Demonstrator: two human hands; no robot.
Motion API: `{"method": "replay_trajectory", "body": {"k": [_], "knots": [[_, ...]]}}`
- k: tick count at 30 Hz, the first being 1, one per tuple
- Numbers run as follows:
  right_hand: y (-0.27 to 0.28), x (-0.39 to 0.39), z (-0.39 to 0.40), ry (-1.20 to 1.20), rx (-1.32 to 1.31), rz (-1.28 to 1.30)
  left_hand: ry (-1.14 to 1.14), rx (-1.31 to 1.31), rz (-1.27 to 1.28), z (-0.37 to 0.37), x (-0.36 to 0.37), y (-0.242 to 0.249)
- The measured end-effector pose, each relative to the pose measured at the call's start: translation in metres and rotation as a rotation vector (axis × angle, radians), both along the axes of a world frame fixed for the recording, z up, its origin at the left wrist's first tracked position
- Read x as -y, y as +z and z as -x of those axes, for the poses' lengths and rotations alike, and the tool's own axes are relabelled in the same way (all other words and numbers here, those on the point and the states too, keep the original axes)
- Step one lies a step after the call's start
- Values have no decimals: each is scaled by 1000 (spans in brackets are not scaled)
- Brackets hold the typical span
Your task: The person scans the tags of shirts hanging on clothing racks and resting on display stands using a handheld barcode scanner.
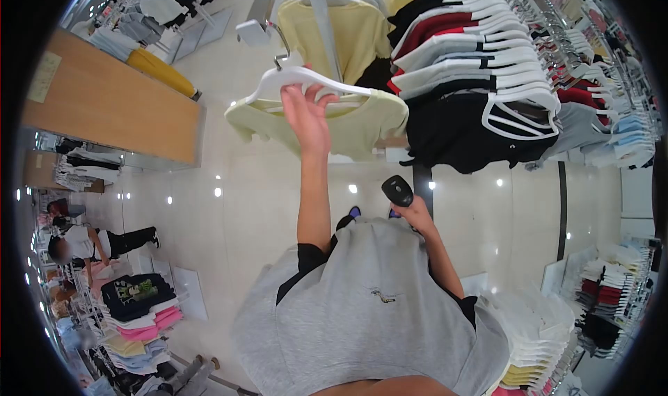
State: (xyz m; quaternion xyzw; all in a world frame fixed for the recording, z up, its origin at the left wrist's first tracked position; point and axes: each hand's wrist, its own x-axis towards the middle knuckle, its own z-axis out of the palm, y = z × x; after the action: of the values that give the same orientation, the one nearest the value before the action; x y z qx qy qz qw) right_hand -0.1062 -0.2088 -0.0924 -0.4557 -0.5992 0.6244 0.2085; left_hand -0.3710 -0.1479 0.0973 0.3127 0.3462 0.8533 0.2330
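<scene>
My left hand [306, 121] is raised in front, its fingers closed on the middle of a white clothes hanger [353, 88]. A pale yellow-green knit top [367, 123] hangs from it, and the metal hook is up by the end of a rack arm [252, 31]. Lower down, at waist height, my right hand [416, 215] grips a black handheld barcode scanner [396, 189]. The scanner's head points forward, below the hanging top. Part of the scanner's handle is hidden inside my fingers.
A packed rail of tops holds a black T-shirt [473, 128] at its near end. More yellow tops [334, 37] hang ahead. A wooden partition [125, 93] stands on the left. Further left, a person [94, 244] is beside folded shirts [139, 297]. White garments [532, 323] hang behind my right side.
</scene>
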Motion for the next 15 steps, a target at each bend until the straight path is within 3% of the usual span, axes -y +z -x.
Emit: {"method": "replay_trajectory", "body": {"k": [1, 5, 15], "knots": [[1, -1, 2, -2, -11, -19, -62, 121, -72, 10, -10, 10], [-3, -6, 0, -42, 15, 68, -87, 197, -84, 54, -76, 10], [-5, -7, -16, -208, -62, 195, -200, 159, -133, 150, -280, -3]]}}
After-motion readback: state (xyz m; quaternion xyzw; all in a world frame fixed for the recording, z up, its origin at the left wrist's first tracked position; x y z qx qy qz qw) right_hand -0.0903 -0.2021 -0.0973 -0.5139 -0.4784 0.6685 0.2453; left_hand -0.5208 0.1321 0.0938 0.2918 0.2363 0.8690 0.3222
